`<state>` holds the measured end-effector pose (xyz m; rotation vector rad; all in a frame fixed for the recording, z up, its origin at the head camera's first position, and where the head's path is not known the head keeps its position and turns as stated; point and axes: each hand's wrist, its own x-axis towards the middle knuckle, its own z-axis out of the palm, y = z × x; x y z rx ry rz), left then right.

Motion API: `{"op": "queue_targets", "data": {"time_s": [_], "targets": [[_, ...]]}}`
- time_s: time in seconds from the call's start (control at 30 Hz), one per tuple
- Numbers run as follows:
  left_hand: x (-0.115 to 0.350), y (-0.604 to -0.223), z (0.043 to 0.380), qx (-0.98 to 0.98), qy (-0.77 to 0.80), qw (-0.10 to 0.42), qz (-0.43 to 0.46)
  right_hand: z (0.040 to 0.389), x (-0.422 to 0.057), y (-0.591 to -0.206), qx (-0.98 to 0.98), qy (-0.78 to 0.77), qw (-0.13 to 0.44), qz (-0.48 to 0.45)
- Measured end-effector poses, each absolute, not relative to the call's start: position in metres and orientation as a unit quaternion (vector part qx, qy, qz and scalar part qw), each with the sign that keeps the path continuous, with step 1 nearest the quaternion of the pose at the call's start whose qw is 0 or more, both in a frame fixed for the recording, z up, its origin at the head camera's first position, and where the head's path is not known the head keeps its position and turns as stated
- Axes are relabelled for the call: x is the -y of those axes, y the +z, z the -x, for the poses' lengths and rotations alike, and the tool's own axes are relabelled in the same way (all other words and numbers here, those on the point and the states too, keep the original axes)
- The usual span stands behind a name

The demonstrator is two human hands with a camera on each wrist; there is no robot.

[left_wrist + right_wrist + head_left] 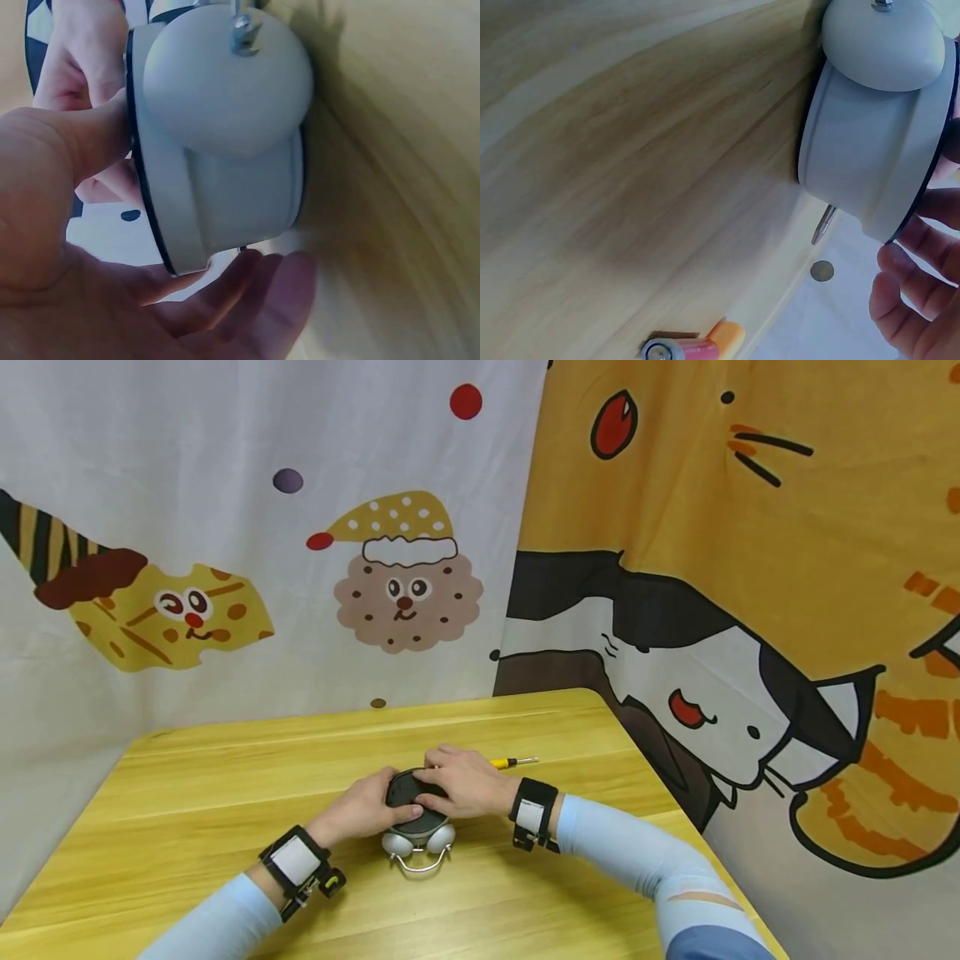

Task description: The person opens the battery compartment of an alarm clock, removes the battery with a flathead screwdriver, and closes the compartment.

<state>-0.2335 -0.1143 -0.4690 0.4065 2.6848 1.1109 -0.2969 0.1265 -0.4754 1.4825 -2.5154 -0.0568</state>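
Note:
A twin-bell alarm clock (pixel 429 821) lies on the table with its black back up and its two pale bells and wire handle toward me. My left hand (pixel 363 808) grips its left side, the thumb across the back and the fingers (pixel 289 289) curled under the side wall. On the far right side, my right hand (pixel 471 785) holds the clock's back edge, its thumb on the black back. In the right wrist view, curled fingertips (pixel 896 262) touch the rim of the light grey clock body (pixel 862 150), and a short metal leg (pixel 824 224) sticks out of its wall.
Beyond my right hand lies a yellow screwdriver (pixel 514 762), its metal shaft pointing right. The right wrist view shows a battery (pixel 681 349) beside an orange piece (pixel 728 337) near the far edge of the wooden table (pixel 247 793). A printed curtain (pixel 247 435) hangs behind.

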Motion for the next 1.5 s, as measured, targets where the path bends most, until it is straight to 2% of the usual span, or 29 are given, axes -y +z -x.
{"op": "queue_targets", "data": {"time_s": [0.37,0.8,0.9,1.07,1.2,1.37,1.5], "targets": [[0.115,-0.478,0.222,-0.94,0.303,0.0,-0.155,0.292,-0.141,-0.471,0.834,0.008,0.099,-0.543],[0.128,-0.487,0.214,-0.909,0.236,-0.122,-0.322,0.28,-0.165,-0.47,0.813,0.027,0.05,-0.58],[0.134,-0.488,0.213,-0.899,0.216,-0.128,-0.358,0.278,-0.167,-0.47,0.808,0.018,0.057,-0.586],[0.14,-0.49,0.211,-0.895,0.194,-0.106,-0.387,0.274,-0.17,-0.471,0.805,-0.008,0.083,-0.588],[0.142,-0.492,0.211,-0.896,0.165,-0.104,-0.4,0.272,-0.169,-0.474,0.806,-0.02,0.078,-0.586],[0.144,-0.495,0.213,-0.889,0.13,-0.126,-0.421,0.271,-0.169,-0.477,0.81,-0.014,0.05,-0.584],[0.146,-0.498,0.216,-0.878,0.103,-0.158,-0.439,0.272,-0.168,-0.479,0.808,-0.004,0.055,-0.586]]}}
